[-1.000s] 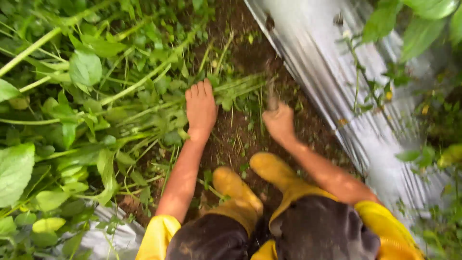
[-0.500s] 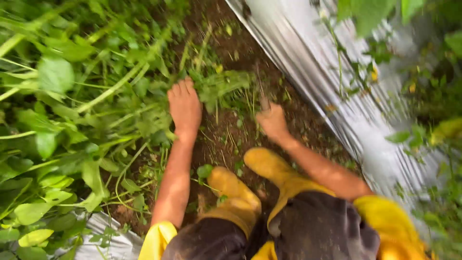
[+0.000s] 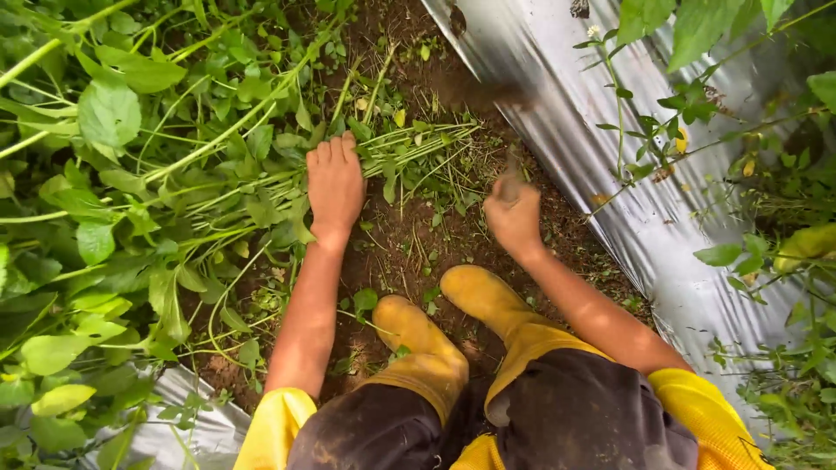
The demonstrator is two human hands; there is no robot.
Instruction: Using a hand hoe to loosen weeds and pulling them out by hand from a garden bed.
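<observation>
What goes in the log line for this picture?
left hand: flat on weeds | right hand: gripping tool | boots: on soil

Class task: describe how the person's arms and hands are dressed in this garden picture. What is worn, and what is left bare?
Both hands are bare: the left hand and right hand wear no gloves. The forearms are uncovered too. Bright yellow sleeves end around the elbows, and no watch, ring or band is visible.
</observation>
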